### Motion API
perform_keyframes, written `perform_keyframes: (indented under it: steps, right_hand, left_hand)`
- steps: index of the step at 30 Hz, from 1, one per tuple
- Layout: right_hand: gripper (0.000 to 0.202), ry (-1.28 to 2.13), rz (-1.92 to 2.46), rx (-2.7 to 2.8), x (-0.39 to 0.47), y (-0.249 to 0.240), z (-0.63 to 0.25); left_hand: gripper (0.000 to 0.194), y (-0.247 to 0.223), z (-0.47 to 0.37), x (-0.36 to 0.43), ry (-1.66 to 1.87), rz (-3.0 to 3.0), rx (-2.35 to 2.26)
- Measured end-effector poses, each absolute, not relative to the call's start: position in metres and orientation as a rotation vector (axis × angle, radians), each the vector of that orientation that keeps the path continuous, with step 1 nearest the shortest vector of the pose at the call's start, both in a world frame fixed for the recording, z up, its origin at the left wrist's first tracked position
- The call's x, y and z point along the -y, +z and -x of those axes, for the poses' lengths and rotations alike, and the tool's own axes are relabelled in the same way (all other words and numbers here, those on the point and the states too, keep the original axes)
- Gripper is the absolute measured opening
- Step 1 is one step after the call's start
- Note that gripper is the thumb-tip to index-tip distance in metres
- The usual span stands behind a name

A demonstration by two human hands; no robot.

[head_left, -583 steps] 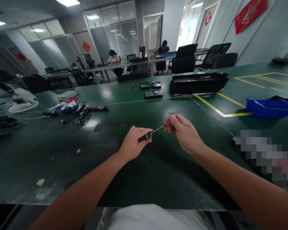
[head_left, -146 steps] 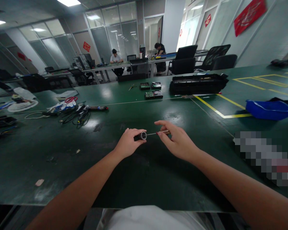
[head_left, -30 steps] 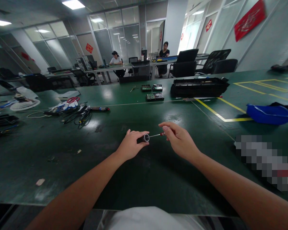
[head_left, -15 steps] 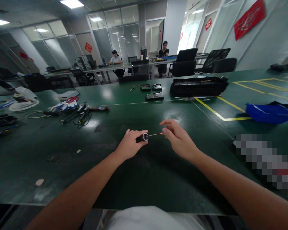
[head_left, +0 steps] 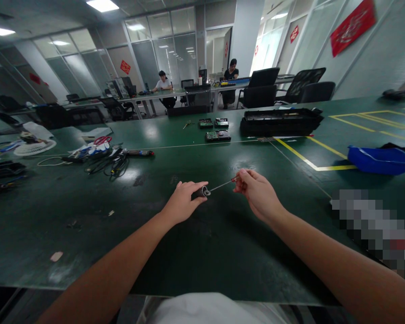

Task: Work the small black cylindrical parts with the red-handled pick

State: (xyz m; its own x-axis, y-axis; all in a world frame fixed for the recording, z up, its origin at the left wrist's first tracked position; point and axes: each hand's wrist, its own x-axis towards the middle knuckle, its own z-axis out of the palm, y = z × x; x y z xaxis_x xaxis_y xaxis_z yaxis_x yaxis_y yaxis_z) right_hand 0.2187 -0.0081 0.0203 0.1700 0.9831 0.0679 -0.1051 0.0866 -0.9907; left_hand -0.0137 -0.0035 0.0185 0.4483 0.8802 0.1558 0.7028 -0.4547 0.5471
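My left hand (head_left: pixel 184 201) grips a dark cylinder (head_left: pixel 199 192) between thumb and fingers, low over the green table. The cylinder's round, light-rimmed end faces right. My right hand (head_left: pixel 256 191) is closed on the red handle of a thin screwdriver (head_left: pixel 222 185). Its metal shaft slants down to the left, and the tip is at the cylinder's open end, where a small light-coloured piece shows. Whether the tip is inside or only touching cannot be made out.
Beyond my hands on the green table (head_left: pixel 175 270) lie several circuit-board parts (head_left: pixel 218 135), a long black housing (head_left: pixel 281 122) and a blue bag (head_left: pixel 381 160). Cables (head_left: pixel 113 164) and red-handled scissors (head_left: pixel 103 140) lie left. Two people sit at a far desk.
My right hand has moved slightly right and closed its fingers more around the handle. The screwdriver now slants more steeply, and a small piece shows at the cylinder's end.
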Motion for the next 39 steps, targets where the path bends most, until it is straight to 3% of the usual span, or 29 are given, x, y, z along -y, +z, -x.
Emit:
perform_keyframes:
  steps: [6,12,16,28,34,39]
  right_hand:
    - [0.027,0.872,1.225,1.244,0.014,0.022,-0.218]
    - [0.027,0.769,1.222,1.281,0.017,0.024,-0.219]
    - [0.024,0.689,1.203,1.286,0.020,0.030,-0.220]
    - [0.020,0.553,1.183,1.336,0.031,0.047,-0.222]
    - [0.020,0.541,1.169,1.338,0.029,0.045,-0.223]
    - [0.020,0.520,1.134,1.341,0.025,0.039,-0.224]
  left_hand:
    - [0.043,0.019,0.012,0.005,0.636,-2.256,-1.341]
    - [0.025,0.019,0.009,0.007,0.868,-2.092,-1.312]
    - [0.036,0.019,0.008,0.011,0.922,-1.963,-1.265]
    - [0.019,0.032,-0.025,0.018,0.418,-2.226,-1.211]
    - [0.043,0.024,-0.044,-0.002,0.120,-2.451,-1.230]
    - [0.026,0.022,-0.052,-0.002,0.017,-2.549,-1.278]
